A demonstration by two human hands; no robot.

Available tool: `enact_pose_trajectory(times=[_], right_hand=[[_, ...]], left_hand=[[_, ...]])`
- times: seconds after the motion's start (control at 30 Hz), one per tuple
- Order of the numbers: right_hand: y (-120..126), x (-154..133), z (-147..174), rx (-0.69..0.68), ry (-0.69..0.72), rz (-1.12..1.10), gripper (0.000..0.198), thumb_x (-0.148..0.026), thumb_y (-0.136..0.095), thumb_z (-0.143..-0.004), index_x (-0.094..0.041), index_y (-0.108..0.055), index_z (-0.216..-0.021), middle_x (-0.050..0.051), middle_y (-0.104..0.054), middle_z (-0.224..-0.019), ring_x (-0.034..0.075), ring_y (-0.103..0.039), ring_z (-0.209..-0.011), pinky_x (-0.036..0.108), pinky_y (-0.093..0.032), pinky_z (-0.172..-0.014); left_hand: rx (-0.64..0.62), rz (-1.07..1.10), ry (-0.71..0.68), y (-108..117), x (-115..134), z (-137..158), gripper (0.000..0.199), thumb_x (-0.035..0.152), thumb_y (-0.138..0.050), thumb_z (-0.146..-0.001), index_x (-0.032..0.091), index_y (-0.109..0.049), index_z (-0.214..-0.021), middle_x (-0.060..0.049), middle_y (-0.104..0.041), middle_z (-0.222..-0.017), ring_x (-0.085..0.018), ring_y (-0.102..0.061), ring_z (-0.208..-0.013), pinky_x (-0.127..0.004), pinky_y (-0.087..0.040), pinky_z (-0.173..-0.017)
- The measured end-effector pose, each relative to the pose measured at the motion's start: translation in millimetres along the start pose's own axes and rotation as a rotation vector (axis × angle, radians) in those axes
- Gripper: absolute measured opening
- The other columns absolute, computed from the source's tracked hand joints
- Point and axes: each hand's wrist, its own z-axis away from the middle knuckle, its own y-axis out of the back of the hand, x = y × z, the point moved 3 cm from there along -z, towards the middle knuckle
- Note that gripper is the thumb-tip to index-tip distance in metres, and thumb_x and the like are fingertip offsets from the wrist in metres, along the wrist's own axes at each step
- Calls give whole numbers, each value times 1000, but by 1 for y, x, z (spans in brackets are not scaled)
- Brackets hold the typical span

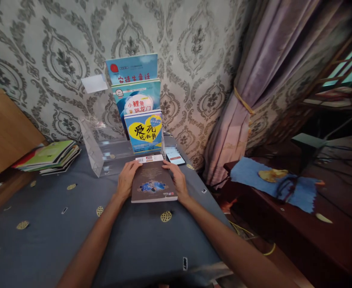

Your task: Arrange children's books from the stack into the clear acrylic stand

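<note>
Pinches a dark brown book (151, 180) between the left grip (125, 179) and the right grip (177, 179), with one hand closed along each long edge and a digit of each reaching an upper corner. Cannot tell the placing of the hidden fingers. Presents a white band at the book's far end and a blue picture toward its near end. Keeps the book over the patterned grey-blue surface (73, 228), in front of a clear stand (95, 154); cannot tell contact with the cloth below.

Note, in rising tiers on the right side of the stand: a blue book with a yellow heart (144, 134), a blue-green book (120, 98) and a light-blue book (133, 66), all upright. See also, just right of the stand, a phone (176, 158); to its left, a stack of books (55, 156); farther right, a tied curtain (237, 100) and a blue cloth (246, 176) on dark red furniture (284, 222).
</note>
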Motion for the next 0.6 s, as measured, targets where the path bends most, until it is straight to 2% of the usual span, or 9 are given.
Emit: enact_pose_trajectory(times=[0.27,0.43,0.6], right_hand=[[0,-8,-7,-11,77,42,36,-31,-60,-82,-22,-65,-117,15,-64,-135,31,-59,-124,46,-46,-105],[-4,-8,-14,13,154,39,46,-50,-54,-87,-18,-63,-119,19,-63,-133,34,-60,-121,48,-47,-102],[-9,-4,-19,65,162,37,45,-49,-47,-93,-19,-61,-125,16,-64,-131,32,-59,-123,48,-45,-106]], left_hand=[[-80,9,46,9,-4,-17,41,7,-43,-87,27,-65,-115,0,-66,-118,-19,-57,-111,-30,-44,-97],[-129,-2,56,12,-6,-25,35,16,-52,-83,26,-67,-113,-1,-68,-111,-21,-59,-104,-29,-45,-89],[-114,39,44,13,-13,-36,28,24,-57,-82,24,-70,-107,-2,-72,-105,-22,-64,-99,-29,-45,-86]])
